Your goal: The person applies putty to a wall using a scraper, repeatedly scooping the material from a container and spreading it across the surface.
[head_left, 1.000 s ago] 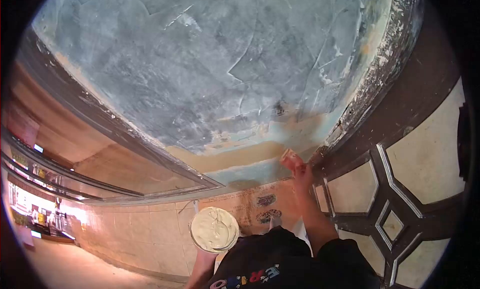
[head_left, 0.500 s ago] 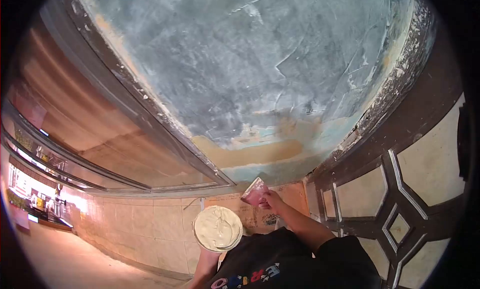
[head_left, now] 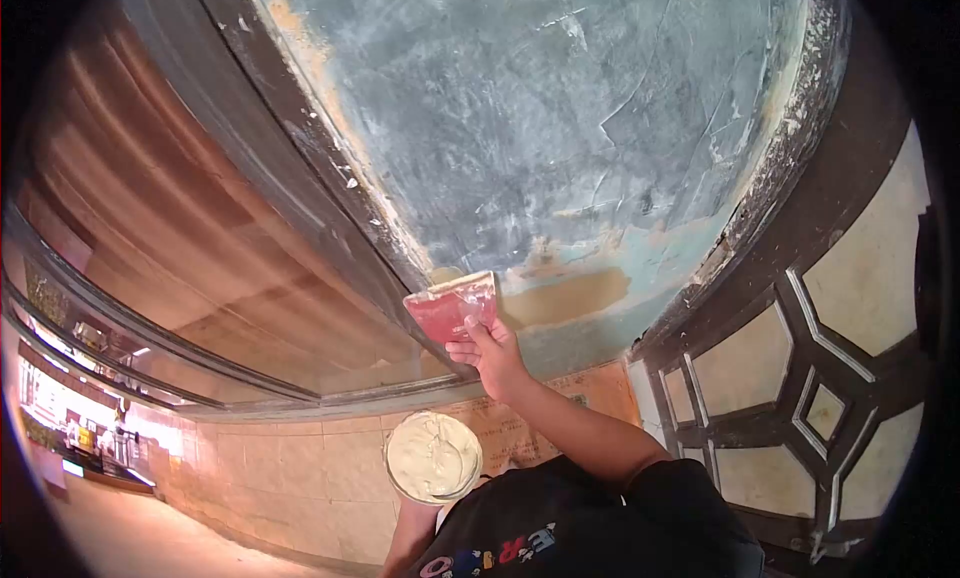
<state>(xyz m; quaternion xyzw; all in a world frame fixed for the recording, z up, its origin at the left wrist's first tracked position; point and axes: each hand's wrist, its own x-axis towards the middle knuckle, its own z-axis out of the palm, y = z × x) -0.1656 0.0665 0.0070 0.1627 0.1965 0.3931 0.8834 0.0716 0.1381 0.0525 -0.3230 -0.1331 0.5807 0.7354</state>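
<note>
My right hand (head_left: pixel 492 356) grips a red putty spreader (head_left: pixel 448 308), its wide edge carrying cream filler. That edge is up at the lower left of the wall (head_left: pixel 560 128), by the window frame, and seems to touch the surface. Over to the right of the spreader runs a tan filler band (head_left: pixel 570 296). Low in front of my body, my left hand (head_left: pixel 418 516) holds up a round tub of cream putty (head_left: pixel 432 456) from beneath. The tub hides most of that hand's fingers. Its putty has a smeared, uneven top.
A dark window frame (head_left: pixel 300 193) with brown curtains (head_left: pixel 160 208) behind glass borders the wall on the left. A dark panelled door (head_left: pixel 800 378) stands to the right. Below are beige tiles (head_left: pixel 290 468) and a printed cardboard sheet (head_left: pixel 590 393).
My right hand has raised the spreader up and left, from below the wall patch to its lower left corner. The tub has stayed nearly in place. The view has shifted slightly.
</note>
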